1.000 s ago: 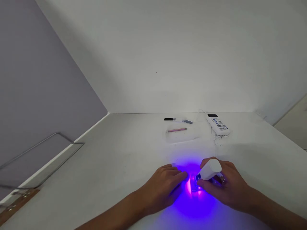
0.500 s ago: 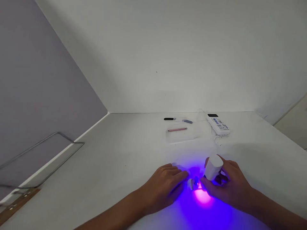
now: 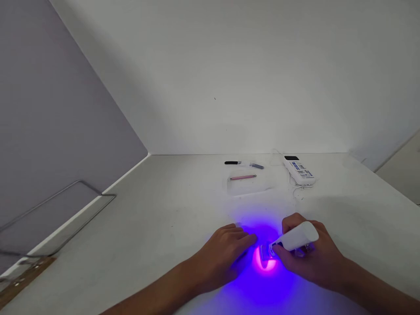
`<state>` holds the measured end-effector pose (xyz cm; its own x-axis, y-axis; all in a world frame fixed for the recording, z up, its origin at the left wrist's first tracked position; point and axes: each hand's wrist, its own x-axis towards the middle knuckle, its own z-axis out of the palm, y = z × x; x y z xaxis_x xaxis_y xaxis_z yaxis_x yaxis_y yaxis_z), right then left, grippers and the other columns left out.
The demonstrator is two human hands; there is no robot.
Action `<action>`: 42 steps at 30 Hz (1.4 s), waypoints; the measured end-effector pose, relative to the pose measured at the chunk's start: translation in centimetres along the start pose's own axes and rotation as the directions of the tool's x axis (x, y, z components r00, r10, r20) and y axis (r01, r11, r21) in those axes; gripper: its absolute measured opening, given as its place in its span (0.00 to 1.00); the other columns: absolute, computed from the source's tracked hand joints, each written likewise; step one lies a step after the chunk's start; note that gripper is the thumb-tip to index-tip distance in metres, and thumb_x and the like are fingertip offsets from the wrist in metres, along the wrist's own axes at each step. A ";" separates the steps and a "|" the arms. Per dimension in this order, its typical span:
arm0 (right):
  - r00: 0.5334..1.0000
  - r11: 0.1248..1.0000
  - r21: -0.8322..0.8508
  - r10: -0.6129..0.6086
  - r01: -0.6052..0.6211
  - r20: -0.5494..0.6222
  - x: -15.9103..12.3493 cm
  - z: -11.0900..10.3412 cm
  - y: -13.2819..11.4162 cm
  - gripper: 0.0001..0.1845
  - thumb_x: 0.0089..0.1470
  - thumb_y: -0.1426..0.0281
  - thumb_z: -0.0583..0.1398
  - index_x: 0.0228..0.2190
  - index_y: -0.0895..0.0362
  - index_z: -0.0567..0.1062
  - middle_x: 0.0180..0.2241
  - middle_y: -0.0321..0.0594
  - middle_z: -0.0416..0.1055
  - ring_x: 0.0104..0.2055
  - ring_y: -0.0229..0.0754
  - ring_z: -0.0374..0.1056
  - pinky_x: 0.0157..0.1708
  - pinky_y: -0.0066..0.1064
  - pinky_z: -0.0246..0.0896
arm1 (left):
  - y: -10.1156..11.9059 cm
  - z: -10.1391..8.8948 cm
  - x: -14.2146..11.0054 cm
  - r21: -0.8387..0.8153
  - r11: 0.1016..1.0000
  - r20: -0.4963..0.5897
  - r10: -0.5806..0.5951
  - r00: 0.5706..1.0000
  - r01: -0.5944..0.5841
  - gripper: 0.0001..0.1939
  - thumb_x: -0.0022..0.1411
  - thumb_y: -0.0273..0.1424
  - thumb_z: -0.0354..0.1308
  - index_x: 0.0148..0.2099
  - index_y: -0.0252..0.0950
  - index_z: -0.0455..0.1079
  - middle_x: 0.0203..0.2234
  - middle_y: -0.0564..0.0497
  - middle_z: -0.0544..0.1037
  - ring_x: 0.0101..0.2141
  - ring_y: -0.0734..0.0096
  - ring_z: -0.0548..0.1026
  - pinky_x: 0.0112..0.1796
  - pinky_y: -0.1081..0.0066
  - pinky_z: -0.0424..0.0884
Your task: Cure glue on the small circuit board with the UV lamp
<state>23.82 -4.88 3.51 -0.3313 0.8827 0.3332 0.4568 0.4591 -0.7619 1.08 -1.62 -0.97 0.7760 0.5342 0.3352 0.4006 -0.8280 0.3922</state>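
My right hand (image 3: 313, 253) is closed around a white handheld UV lamp (image 3: 297, 238), tilted with its head low and to the left. The lamp throws violet light and a bright pink spot onto the white table. My left hand (image 3: 225, 253) rests on the table left of the lamp, fingers curled under and thumb pointing at the lit spot. What its fingers hold, if anything, is hidden. A small pale piece (image 3: 263, 252) sits in the glow between my hands, partly covered by the lamp head; its kind cannot be made out.
Further back lie a pink pen-like stick (image 3: 243, 177) on a clear sheet, a black-ended tool (image 3: 231, 162), a small grey-blue item (image 3: 257, 166) and a white device with a dark screen (image 3: 299, 171), thin cord beside it. A wire frame (image 3: 88, 223) stands at the left edge.
The UV lamp has tipped over to the left, its head now above the small pale piece. The pink spot has shifted left with it. My left hand has stayed put.
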 end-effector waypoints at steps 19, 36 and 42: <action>0.999 0.999 -0.039 -0.011 0.012 0.037 0.4 -0.2 -0.4 0.13 0.55 0.72 0.61 0.23 0.53 0.63 0.17 0.27 0.64 0.17 0.32 0.58 0.16 0.22 0.50 | -0.1 0.0 0.0 -0.003 1.000 0.004 0.000 1.000 0.000 0.14 0.73 0.25 0.45 0.32 0.38 0.58 0.22 0.56 0.68 0.22 0.71 0.60 0.30 0.69 0.58; 0.999 0.993 -0.108 -0.047 0.049 0.015 0.4 -0.2 -0.6 0.13 0.56 0.70 0.60 0.22 0.53 0.62 0.18 0.29 0.66 0.18 0.32 0.60 0.17 0.22 0.53 | -0.1 0.0 0.0 0.009 1.000 -0.001 0.008 1.000 -0.008 0.15 0.74 0.25 0.45 0.31 0.38 0.58 0.22 0.56 0.68 0.21 0.71 0.61 0.29 0.68 0.59; 0.998 0.987 -0.146 -0.064 0.065 0.010 0.5 -0.3 -0.6 0.16 0.55 0.70 0.60 0.21 0.53 0.60 0.17 0.29 0.64 0.17 0.32 0.57 0.17 0.23 0.52 | -0.1 0.2 0.0 0.018 1.000 0.001 0.010 1.000 -0.010 0.15 0.74 0.26 0.45 0.31 0.38 0.60 0.22 0.55 0.68 0.21 0.71 0.61 0.29 0.68 0.59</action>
<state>23.60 -4.73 4.32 -0.3678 0.8506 0.3758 0.5501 0.5248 -0.6496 1.07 -1.57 -1.17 0.7805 0.5256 0.3386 0.4015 -0.8365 0.3729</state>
